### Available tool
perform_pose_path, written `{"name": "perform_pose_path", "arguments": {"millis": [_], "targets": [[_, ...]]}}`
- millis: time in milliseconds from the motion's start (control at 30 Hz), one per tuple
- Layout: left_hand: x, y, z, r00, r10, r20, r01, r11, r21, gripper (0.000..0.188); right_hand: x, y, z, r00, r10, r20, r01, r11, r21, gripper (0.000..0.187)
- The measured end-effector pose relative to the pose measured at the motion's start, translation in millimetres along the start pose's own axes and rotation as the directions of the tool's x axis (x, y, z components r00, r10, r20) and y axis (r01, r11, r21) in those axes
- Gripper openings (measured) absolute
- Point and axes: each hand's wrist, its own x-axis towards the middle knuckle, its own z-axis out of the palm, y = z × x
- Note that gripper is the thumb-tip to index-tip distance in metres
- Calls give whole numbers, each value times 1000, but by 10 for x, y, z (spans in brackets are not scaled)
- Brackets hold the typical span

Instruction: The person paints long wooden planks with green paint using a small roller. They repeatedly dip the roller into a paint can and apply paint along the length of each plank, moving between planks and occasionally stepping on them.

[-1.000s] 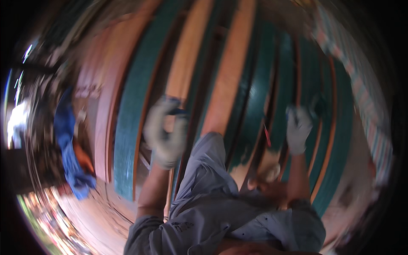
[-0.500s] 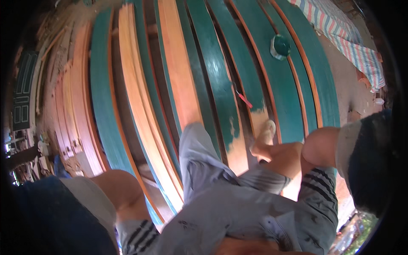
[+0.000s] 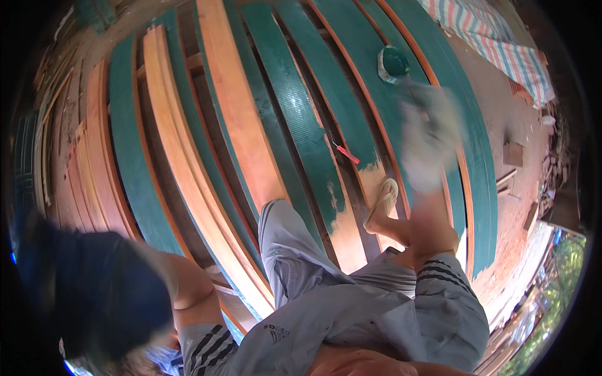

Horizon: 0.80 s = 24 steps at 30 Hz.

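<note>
My right hand (image 3: 431, 135), in a whitish work glove, reaches forward over the green boards, just nearer than a small tub of green paint (image 3: 394, 65). Motion smears its fingers, so any grip is hidden. At the lower left, my left hand (image 3: 94, 291) is close to the camera in a dark blue glove, also blurred. A red-handled tool (image 3: 346, 154) with a bent wire neck, resembling a small paint roller, lies across the middle boards, apart from both hands. Those long boards (image 3: 288, 94) are painted green, with bare wood (image 3: 347, 241) at the near end of one.
Unpainted planks (image 3: 235, 106) lie lengthwise among green ones, with dark gaps between. My sandalled foot (image 3: 384, 203) stands at the boards' near end. A striped sheet (image 3: 486, 47) covers something at the far right. More planks (image 3: 97, 144) lie to the left.
My right hand has swung from the right edge to above the boards near the paint tub. The left hand has shifted slightly, and the view has turned a little.
</note>
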Motion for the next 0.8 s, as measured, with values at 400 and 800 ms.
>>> {"name": "perform_pose_path", "arguments": {"millis": [400, 800], "targets": [[-4345, 197, 3761, -168, -956, 239, 838, -11, 545, 90, -3373, 3181, 1359, 627, 461, 628, 158, 714, -682, 46], [-4651, -910, 4623, -57, -998, 28, 871, -37, 489, 67, -3347, 3336, 1635, 680, 504, 532, -63, 764, -642, 29]]}}
